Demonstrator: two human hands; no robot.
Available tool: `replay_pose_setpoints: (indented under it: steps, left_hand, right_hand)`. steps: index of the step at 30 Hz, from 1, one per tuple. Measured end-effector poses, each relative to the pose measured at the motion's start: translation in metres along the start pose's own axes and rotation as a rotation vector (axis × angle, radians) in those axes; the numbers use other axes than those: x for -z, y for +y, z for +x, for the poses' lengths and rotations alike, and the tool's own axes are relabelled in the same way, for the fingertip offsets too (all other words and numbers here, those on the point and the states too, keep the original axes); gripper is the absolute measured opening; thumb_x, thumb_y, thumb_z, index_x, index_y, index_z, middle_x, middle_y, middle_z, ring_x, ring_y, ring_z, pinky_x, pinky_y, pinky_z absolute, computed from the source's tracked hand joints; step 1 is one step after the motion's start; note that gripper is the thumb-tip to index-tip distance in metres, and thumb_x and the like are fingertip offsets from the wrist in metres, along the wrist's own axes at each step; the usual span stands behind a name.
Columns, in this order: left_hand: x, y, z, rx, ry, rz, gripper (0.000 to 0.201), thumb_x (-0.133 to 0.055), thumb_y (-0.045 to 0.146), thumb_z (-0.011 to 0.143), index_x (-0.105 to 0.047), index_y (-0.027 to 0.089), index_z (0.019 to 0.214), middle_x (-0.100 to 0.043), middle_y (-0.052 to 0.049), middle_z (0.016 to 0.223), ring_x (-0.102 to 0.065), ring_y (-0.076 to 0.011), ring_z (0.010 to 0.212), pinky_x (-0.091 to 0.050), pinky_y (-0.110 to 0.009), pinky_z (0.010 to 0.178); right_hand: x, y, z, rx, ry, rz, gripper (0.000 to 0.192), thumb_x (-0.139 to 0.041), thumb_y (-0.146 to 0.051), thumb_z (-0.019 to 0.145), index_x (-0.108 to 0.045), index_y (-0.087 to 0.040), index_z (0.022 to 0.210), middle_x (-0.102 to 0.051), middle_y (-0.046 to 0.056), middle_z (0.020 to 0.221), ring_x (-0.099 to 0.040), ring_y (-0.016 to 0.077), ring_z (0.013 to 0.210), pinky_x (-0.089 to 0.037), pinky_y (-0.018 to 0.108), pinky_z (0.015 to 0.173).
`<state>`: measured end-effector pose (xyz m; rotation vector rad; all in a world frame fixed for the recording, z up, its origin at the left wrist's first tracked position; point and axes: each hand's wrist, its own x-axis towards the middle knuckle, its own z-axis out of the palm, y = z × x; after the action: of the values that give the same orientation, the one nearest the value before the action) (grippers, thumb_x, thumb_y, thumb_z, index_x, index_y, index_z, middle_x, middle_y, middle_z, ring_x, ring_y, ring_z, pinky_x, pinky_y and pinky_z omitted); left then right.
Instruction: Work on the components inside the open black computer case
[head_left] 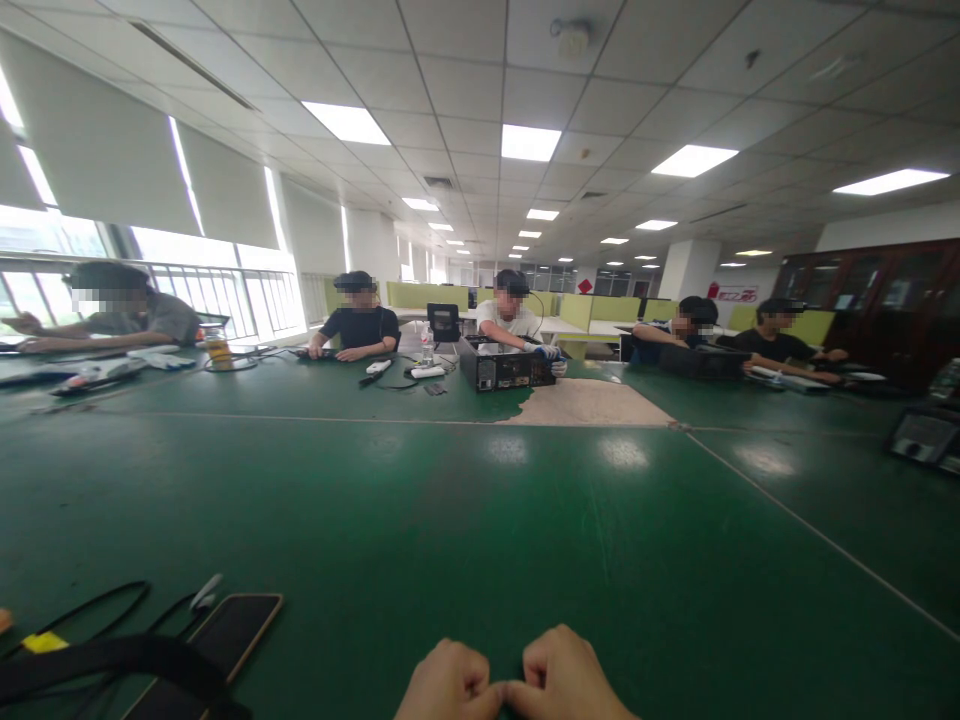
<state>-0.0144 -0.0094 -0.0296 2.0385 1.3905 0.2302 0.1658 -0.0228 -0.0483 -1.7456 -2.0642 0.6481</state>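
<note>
My left hand (451, 682) and my right hand (568, 675) are side by side at the bottom middle of the head view, close above the green tabletop (420, 530). Both are curled into loose fists, and their thumbs meet tip to tip between them. No object shows in either one, though the insides of the palms are hidden. To the left of my left hand lies a dark phone (238, 630) with a thin light-coloured rim. A black strap (112, 665) passes in front of its lower part.
Black cables (112, 593) and a yellow tag (45, 642) lie at the near left. Across the table, a person wearing gloves handles a black computer case (510, 370). A bottle (427, 345) stands beside it. Several other people sit around the far side. A dark device (926, 437) rests at the right edge.
</note>
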Motion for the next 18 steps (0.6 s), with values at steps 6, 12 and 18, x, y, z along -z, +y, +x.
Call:
replay_pose_setpoints:
  steps: [6, 12, 18]
  left_hand:
    - [0.0009, 0.0015, -0.0019, 0.018, -0.003, -0.015, 0.04, -0.053, 0.036, 0.074, -0.032, 0.017, 0.046, -0.031, 0.005, 0.049, -0.032, -0.0093, 0.052, -0.022, -0.025, 0.051]
    - [0.0017, 0.003, -0.0031, 0.022, 0.016, -0.013, 0.039, -0.052, 0.038, 0.074, -0.033, 0.017, 0.047, -0.034, 0.005, 0.05, -0.035, -0.0097, 0.054, -0.025, -0.024, 0.055]
    - [0.001, 0.0019, -0.0018, 0.019, 0.016, -0.016, 0.04, -0.053, 0.038, 0.074, -0.033, 0.017, 0.047, -0.034, 0.005, 0.049, -0.034, -0.0098, 0.054, -0.024, -0.025, 0.054]
  right_hand:
    - [0.0, 0.0001, -0.0004, 0.001, 0.001, 0.032, 0.032, -0.066, -0.038, 0.065, -0.053, -0.018, 0.044, -0.044, -0.006, 0.044, -0.042, 0.0091, 0.048, -0.024, 0.022, 0.048]
    - [0.0016, -0.0008, -0.001, 0.012, -0.005, 0.051, 0.032, -0.066, -0.04, 0.065, -0.054, -0.018, 0.045, -0.043, -0.006, 0.044, -0.043, 0.0087, 0.047, -0.023, 0.022, 0.046]
    - [0.0022, 0.0008, -0.0005, 0.029, -0.005, 0.048, 0.033, -0.067, -0.04, 0.065, -0.053, -0.018, 0.044, -0.042, -0.006, 0.043, -0.042, 0.0083, 0.046, -0.023, 0.022, 0.046]
